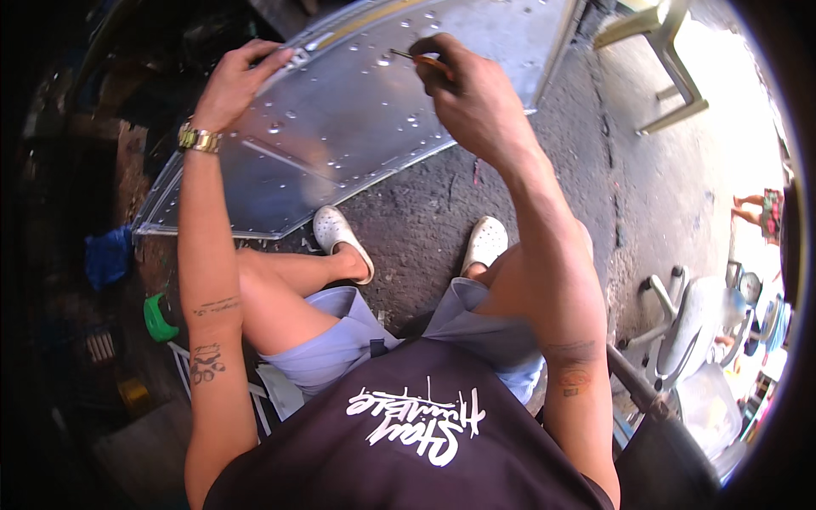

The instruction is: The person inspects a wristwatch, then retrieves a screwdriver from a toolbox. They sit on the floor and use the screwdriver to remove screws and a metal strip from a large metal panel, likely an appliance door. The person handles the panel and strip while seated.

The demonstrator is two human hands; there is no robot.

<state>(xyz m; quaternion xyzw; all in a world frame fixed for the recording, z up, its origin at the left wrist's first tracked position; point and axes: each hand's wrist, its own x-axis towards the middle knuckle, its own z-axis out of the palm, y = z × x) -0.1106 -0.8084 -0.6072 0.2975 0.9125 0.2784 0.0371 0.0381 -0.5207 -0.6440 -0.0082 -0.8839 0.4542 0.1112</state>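
Note:
A large grey metal panel (340,127) with a raised light rim lies tilted in front of me, dotted with shiny round spots. My left hand (234,85), a gold-coloured watch at its wrist, rests at the panel's far left rim. Its fingers close by a small whitish piece (296,58) on that rim; whether they grip the piece or the rim is unclear. Above the panel's right part, my right hand (476,98) is closed around the orange handle of a screwdriver (432,63). The thin shaft points left, its tip apparently off the rim.
My feet in white clogs stand on rough dark ground near the panel's lower edge. A beige plastic chair (659,42) stands at the far right. Lower right are a grey office chair (693,327) and a clear bin (710,399). A green object (159,318) and blue bag (108,257) lie left.

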